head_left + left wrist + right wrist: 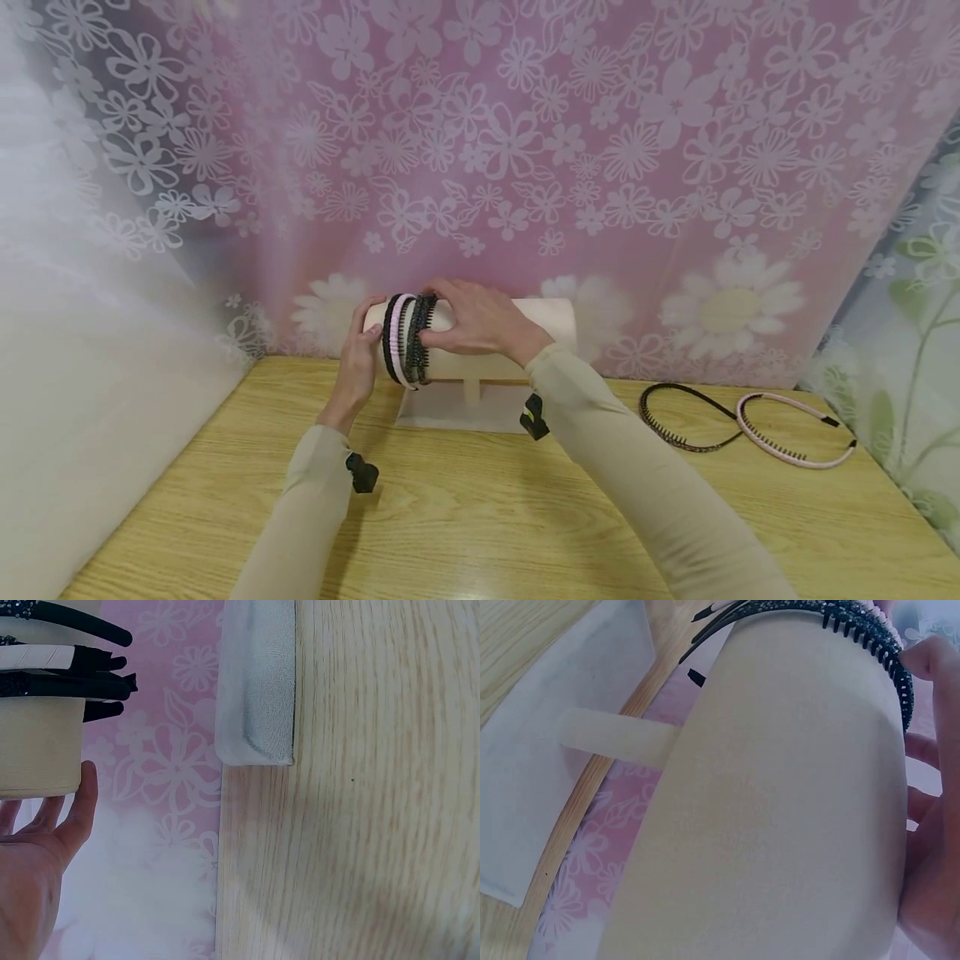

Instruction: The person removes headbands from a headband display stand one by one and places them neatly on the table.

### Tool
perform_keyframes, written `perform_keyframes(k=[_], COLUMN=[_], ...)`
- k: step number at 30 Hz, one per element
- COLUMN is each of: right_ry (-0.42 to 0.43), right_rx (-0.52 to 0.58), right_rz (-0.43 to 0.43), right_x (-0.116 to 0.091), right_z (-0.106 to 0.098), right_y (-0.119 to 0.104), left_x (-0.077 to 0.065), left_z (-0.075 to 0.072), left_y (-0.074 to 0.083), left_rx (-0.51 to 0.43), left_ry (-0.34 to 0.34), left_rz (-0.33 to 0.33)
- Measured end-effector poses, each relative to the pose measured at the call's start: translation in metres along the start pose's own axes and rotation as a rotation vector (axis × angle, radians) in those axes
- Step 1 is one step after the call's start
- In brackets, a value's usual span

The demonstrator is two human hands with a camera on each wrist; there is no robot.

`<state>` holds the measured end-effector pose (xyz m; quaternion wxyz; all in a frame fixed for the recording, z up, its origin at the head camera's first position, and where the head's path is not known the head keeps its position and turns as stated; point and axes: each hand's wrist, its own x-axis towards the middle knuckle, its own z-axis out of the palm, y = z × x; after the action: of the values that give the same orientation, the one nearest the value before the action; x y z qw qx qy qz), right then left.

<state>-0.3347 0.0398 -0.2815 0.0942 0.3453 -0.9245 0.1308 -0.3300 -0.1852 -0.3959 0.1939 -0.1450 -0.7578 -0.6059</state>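
A cream cylindrical headband stand (555,321) lies crosswise near the back of the table, on a post and flat base (450,412). Several headbands ring its left part: a black one (387,337), a pink one (395,342) and dark glittery toothed ones (417,350). My left hand (356,371) grips the stand's left end, its fingers (88,795) against that end in the left wrist view. With thumb in front and fingers over the top, my right hand (483,321) holds the rightmost glittery headband (895,656). Its far fingers are partly hidden behind the cylinder.
On the table's right side lie a dark toothed headband (690,448) and a pink toothed headband (795,457), their ends close together. A pink flowered curtain (480,167) hangs right behind the wooden table (450,517). Pale sheets stand at both sides.
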Motion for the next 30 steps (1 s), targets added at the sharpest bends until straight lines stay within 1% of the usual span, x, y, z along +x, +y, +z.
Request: perform_keyframes(k=[3, 5, 8, 12, 15, 16, 17, 20, 23, 24, 26, 30], right_ry=[-0.004, -0.005, -0.004, -0.019, -0.033, -0.038, -0.041, -0.049, -0.051, -0.053, -0.059, -0.073], right_rx=[-0.004, -0.003, -0.003, 0.001, 0.02, 0.027, 0.033, 0.046, 0.03, 0.026, 0.011, 0.006], right_rz=[-0.001, -0.002, -0.009, -0.013, -0.008, -0.005, -0.003, -0.002, -0.018, -0.024, -0.032, -0.031], right_x=[0.0, 0.0, 0.001, 0.0, -0.001, -0.001, -0.001, -0.002, -0.003, -0.003, -0.003, -0.005], right_z=[0.0, 0.0, 0.0, -0.001, -0.003, -0.003, -0.004, -0.006, -0.007, -0.007, -0.008, -0.01], right_y=[0.001, 0.001, 0.002, 0.002, 0.003, 0.003, 0.004, 0.004, 0.005, 0.006, 0.006, 0.009], left_x=[0.0, -0.001, -0.004, -0.01, -0.012, -0.012, -0.01, -0.005, 0.0, 0.0, 0.0, 0.0], left_z=[0.0, 0.0, 0.0, 0.0, 0.0, 0.0, 0.0, -0.001, 0.0, 0.0, 0.0, 0.001], left_y=[0.001, 0.004, 0.017, 0.037, 0.043, 0.043, 0.039, 0.025, 0.009, 0.007, 0.003, 0.002], left_rx=[-0.007, -0.017, -0.021, 0.003, 0.016, 0.015, 0.013, -0.005, -0.011, -0.011, -0.017, -0.041], left_ry=[-0.007, -0.011, -0.02, -0.024, -0.024, -0.023, -0.023, -0.018, -0.005, 0.001, 0.008, 0.019], left_rz=[-0.011, -0.017, -0.026, -0.034, -0.041, -0.042, -0.043, -0.04, -0.032, -0.029, -0.023, -0.022])
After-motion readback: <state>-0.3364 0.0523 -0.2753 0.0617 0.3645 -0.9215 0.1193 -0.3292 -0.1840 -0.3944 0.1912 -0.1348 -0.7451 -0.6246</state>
